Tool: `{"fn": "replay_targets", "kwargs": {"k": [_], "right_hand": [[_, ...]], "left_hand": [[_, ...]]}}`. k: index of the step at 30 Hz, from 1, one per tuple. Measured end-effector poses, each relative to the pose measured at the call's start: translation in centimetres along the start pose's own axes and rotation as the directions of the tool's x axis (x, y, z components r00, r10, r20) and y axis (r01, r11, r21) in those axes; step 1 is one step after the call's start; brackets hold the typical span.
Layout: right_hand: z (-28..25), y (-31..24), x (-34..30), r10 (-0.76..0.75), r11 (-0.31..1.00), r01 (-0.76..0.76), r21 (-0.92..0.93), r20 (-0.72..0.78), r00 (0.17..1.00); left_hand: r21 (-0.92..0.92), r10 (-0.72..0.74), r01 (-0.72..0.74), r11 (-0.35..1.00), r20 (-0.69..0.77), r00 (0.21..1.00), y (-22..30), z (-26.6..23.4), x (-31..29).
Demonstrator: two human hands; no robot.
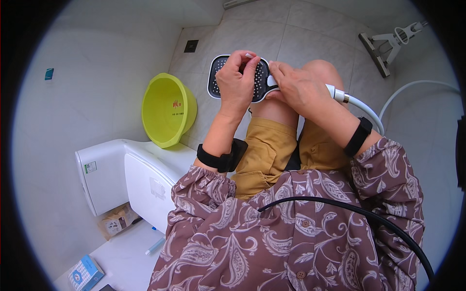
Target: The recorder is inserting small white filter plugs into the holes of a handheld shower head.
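A handheld shower head (pixel 261 87) with a dark, nozzle-studded face and a white rim lies face up above my knees. My right hand (pixel 298 87) is wrapped round its handle, thumb side near the neck. A white hose (pixel 364 107) leaves the handle behind that hand, past a metal collar. Over the face, my left hand (pixel 238 80) is closed, thumb and forefinger pinched together. A small white bit (pixel 249 55) shows at those fingertips; what it is cannot be made out. The fingers cover part of the nozzles.
To the left, a yellow-green basin (pixel 167 111) leans beside a white toilet (pixel 145 174) with its lid down. A floor squeegee (pixel 383 48) stands at the far right. A drain (pixel 191 46) sits in the tiled floor. Lower left lies a blue-and-white box (pixel 86 274).
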State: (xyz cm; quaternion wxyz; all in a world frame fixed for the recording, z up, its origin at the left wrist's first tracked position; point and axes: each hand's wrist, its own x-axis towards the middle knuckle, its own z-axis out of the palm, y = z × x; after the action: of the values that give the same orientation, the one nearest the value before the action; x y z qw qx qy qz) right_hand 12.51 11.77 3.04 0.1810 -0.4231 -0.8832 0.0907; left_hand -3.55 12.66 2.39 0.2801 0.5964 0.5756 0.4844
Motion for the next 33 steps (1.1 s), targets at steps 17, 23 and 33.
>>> {"fn": "replay_targets", "kwargs": {"k": [17, 23, 33], "right_hand": [[0.01, 0.3, 0.0, 0.007, 1.0, -0.007, -0.024, 0.018, 1.0], [-0.16, 0.25, 0.05, 0.02, 1.0, -0.019, -0.009, 0.046, 0.999], [-0.36, 0.43, 0.04, 0.026, 1.0, -0.027, 0.009, 0.054, 0.998]], "left_hand": [[0.061, 0.121, -0.119, 0.991, -0.035, 0.992, 0.15, 0.22, 0.03], [0.139, 0.138, -0.137, 0.981, 0.001, 0.99, 0.46, 0.21, -0.13], [0.114, 0.14, -0.139, 0.984, 0.001, 0.99, 0.47, 0.58, -0.11]]}}
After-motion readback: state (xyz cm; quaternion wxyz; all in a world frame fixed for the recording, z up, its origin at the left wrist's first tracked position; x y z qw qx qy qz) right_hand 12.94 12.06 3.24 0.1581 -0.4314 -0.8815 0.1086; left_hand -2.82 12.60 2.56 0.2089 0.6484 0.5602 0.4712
